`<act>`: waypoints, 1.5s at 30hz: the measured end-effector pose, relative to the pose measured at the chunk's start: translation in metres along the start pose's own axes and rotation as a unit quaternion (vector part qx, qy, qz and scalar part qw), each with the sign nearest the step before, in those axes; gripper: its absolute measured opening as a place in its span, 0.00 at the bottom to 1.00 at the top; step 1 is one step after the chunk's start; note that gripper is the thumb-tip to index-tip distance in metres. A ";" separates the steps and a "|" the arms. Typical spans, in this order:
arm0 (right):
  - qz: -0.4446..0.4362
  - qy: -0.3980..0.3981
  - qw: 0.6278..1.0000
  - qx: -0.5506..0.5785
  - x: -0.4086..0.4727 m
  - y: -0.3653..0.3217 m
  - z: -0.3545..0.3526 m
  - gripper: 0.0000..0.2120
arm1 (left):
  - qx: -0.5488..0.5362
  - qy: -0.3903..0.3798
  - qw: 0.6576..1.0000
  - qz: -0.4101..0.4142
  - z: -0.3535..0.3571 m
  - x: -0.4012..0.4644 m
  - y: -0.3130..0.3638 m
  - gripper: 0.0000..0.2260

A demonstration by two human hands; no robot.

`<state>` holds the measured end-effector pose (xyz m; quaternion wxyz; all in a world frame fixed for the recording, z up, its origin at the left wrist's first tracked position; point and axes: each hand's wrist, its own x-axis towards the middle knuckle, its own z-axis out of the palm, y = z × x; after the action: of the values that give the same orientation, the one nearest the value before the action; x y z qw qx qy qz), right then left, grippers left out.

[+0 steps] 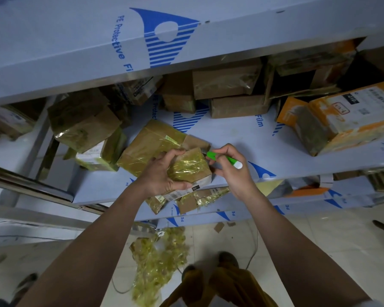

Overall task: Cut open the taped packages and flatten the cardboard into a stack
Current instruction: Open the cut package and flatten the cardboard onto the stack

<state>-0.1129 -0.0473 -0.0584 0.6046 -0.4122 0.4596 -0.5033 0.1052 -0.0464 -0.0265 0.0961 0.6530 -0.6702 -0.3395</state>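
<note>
At the shelf [242, 138] edge, my left hand [164, 173] clamps the package [155, 147] while my right hand [228, 167] pinches the cutter [225, 159] against its tape, where I judge a slip could nick those nearby fingers.

Film-covered shelf [242, 138], tiled floor [319, 235]
</note>
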 end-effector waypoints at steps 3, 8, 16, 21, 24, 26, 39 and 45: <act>-0.005 -0.004 1.000 -0.012 -0.003 0.002 -0.003 0.10 | 0.024 0.004 1.000 0.004 0.000 -0.002 0.004 0.40; -0.024 0.001 0.999 -0.037 -0.006 0.011 -0.005 0.11 | 0.032 -0.005 0.999 0.004 -0.001 -0.002 0.005 0.40; -0.036 -0.012 0.998 -0.046 -0.016 0.014 -0.012 0.11 | 0.040 -0.024 0.999 0.004 -0.001 -0.004 0.005 0.41; -0.033 -0.007 0.998 -0.046 -0.023 0.017 -0.014 0.10 | 0.043 -0.033 0.999 0.003 -0.002 -0.005 0.008 0.40; -0.039 -0.005 0.998 -0.049 -0.028 0.017 -0.016 0.10 | 0.044 -0.036 0.998 0.008 -0.002 -0.006 0.010 0.39; -0.035 -0.003 0.998 -0.044 -0.031 0.017 -0.015 0.11 | 0.045 -0.040 0.998 0.009 -0.002 -0.007 0.011 0.38; -0.026 0.007 1.000 -0.009 -0.043 0.016 -0.011 0.17 | 0.041 -0.052 0.998 0.016 -0.003 -0.007 0.014 0.39; -0.030 0.014 0.999 -0.007 -0.042 0.015 -0.010 0.08 | 0.033 -0.057 0.998 0.016 -0.002 -0.006 0.013 0.39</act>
<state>-0.1225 -0.0040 -0.0691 0.5800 -0.4231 0.4590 -0.5235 0.0972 -0.0423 -0.0153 0.0415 0.6242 -0.6961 -0.3523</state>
